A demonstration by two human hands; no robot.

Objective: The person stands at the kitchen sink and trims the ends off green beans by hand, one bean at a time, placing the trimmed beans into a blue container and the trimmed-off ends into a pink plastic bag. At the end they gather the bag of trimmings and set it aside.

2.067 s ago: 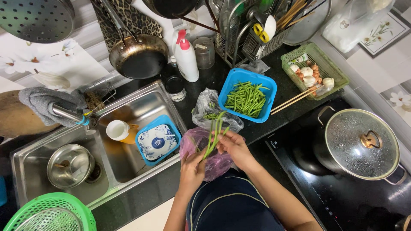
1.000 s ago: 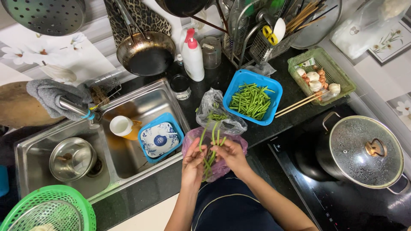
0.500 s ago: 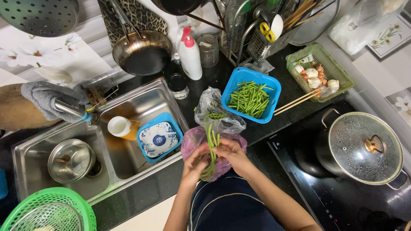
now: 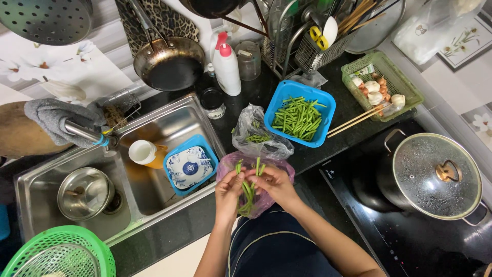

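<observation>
The left hand [image 4: 229, 189] and right hand [image 4: 271, 183] meet over a pink bag [image 4: 228, 165], fingers pinched on a bunch of green beans [image 4: 248, 192] held between them, stalks poking up past the fingertips. Just beyond the hands lies a clear bag [image 4: 259, 134] with a few beans inside. Farther out, to the right, a blue basket [image 4: 324, 105] holds cut beans. To the left of the hands the sink [image 4: 154, 190] contains a blue dish [image 4: 187, 167]. Right of the hands sits a lidded pot [image 4: 435, 177].
</observation>
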